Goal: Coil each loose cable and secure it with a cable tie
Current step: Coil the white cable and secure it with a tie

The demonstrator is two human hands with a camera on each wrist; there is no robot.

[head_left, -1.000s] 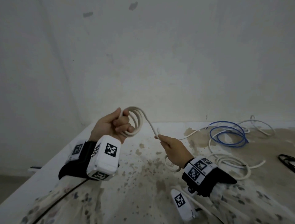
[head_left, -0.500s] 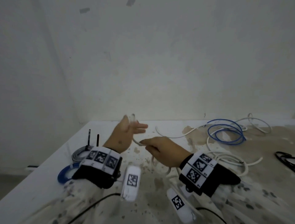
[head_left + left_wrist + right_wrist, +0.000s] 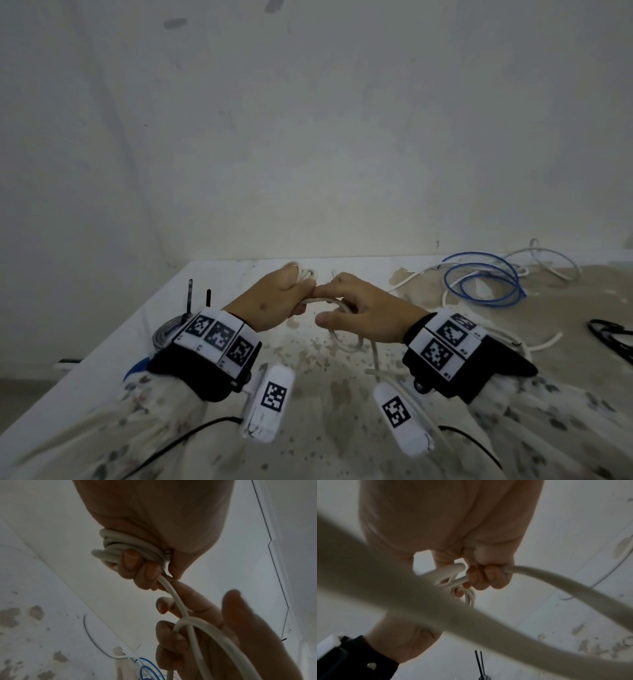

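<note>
**Q:** State of the hands?

**Me:** Left hand (image 3: 270, 301) is fisted round the coil (image 3: 118, 543) of the white cable (image 3: 325, 300), with several turns bunched against the palm, held above the table (image 3: 325, 394). Right hand (image 3: 373, 315) is just beside it. Its fingers are curled round the free run, and one loose loop is hooked over them.

**Q:** How will the cable handle?

**Me:** Judged light, smooth-jacketed and springy, so the turns would fan open if the fist eases. Not fragile. The remainder trails down to the table under my right wrist.

**Q:** Where to take hold for tying?

**Me:** Pinch all the turns together at one spot on the coil and leave the opposite side bare for the tie. The black cable ties (image 3: 190, 298) stand at the table's left side, near my left wrist. One hand must come free to fetch one. Risk: the loose end slips out and the coil springs apart.
</note>
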